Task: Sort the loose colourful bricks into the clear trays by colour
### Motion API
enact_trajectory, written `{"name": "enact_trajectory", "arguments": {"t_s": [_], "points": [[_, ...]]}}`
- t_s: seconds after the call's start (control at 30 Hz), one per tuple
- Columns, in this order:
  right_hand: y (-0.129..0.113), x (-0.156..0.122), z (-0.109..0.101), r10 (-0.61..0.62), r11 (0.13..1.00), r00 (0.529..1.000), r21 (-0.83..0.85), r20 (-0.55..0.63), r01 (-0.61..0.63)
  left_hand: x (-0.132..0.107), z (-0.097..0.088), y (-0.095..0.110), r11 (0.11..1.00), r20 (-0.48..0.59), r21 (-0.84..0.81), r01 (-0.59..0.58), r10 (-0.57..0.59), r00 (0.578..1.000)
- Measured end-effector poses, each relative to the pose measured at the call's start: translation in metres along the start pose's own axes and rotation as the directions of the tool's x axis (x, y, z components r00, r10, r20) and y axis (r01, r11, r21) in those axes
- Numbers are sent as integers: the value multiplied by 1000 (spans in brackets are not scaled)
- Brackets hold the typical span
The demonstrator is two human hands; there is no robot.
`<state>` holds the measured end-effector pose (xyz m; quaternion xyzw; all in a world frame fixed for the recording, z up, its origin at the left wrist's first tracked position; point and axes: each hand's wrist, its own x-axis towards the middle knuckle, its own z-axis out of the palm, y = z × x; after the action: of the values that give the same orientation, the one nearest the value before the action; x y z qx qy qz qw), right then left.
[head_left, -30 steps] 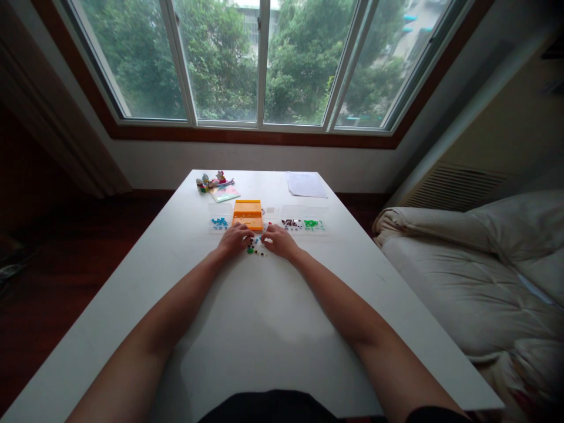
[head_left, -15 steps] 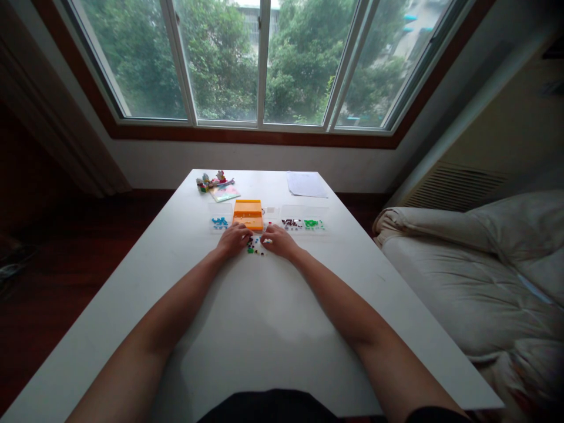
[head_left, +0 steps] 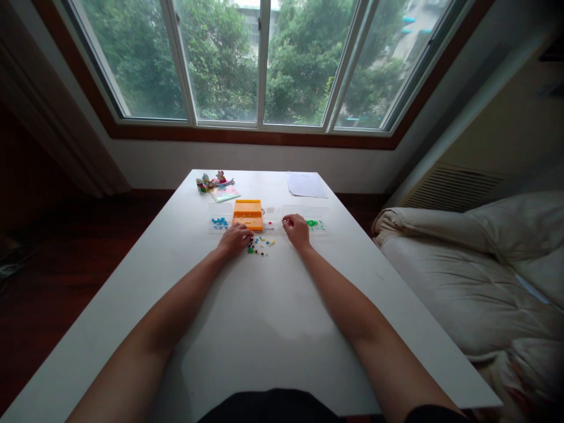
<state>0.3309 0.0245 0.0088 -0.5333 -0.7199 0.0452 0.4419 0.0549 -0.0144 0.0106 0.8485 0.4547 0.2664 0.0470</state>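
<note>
My left hand (head_left: 235, 239) rests knuckles-up on the white table (head_left: 264, 311), fingers curled at the left edge of a small heap of mixed coloured bricks (head_left: 261, 244). My right hand (head_left: 296, 230) lies further right over a clear tray (head_left: 308, 217), fingers bent and pinched near the dark red pieces (head_left: 288, 222), with green pieces (head_left: 312, 223) just beyond it. What the fingertips hold is too small to see. An orange box (head_left: 248, 214) stands between the trays, and another clear tray with blue pieces (head_left: 219, 222) sits to its left.
At the table's far left are small built figures (head_left: 210, 180) and a coloured booklet (head_left: 224, 193). A white sheet of paper (head_left: 305, 184) lies at the far right. A cushioned sofa (head_left: 484, 270) stands right of the table, and windows run behind.
My right hand has left the heap of loose bricks and moved right and away to the tray with dark red pieces. The left hand has stayed put.
</note>
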Motion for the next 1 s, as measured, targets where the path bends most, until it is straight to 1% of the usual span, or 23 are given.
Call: {"name": "enact_trajectory", "arguments": {"t_s": [0.07, 0.13, 0.2, 0.27, 0.33, 0.4, 0.43, 0.5, 0.6, 0.67, 0.73, 1.0], "points": [[10, 3, -4, 74, 996, 995, -38, -68, -77, 0, 0, 1, 1000, 3, -1, 0, 0, 1000], [18, 5, -6, 126, 989, 986, -60, -108, -133, 0, 0, 1, 1000, 6, 1, -1, 1, 1000], [23, 5, -6, 153, 985, 980, -67, -124, -162, 0, 0, 1, 1000, 6, 3, -3, 3, 1000], [24, 5, -4, 147, 986, 983, -66, -110, -155, 0, -1, 1, 1000, 7, 5, -4, 4, 1000], [20, 3, 0, 88, 994, 995, -58, -49, -91, 0, -1, 1, 1000, 10, 5, -5, 5, 1000], [11, 0, 4, -30, 999, 998, -38, 57, 32, 0, -1, 1, 1000, 13, 6, -5, 5, 1000], [6, -2, 6, -95, 995, 989, -25, 112, 98, 1, -1, 1, 1000, 13, 7, -6, 6, 1000], [-3, -6, 11, -208, 977, 954, 9, 214, 211, 1, -2, 1, 1000, 14, 9, -7, 7, 1000], [-14, -11, 15, -308, 951, 892, 69, 331, 303, 1, -2, 2, 1000, 11, 15, -9, 9, 1000], [-17, -13, 16, -337, 941, 859, 110, 386, 320, 1, -2, 2, 1000, 10, 20, -10, 10, 1000], [-18, -14, 16, -334, 942, 844, 135, 419, 306, 1, -2, 1, 1000, 11, 23, -12, 11, 1000], [-24, -15, 17, -264, 964, 842, 135, 470, 227, 0, -2, 1, 1000, 15, 25, 4, -4, 1000]]}}
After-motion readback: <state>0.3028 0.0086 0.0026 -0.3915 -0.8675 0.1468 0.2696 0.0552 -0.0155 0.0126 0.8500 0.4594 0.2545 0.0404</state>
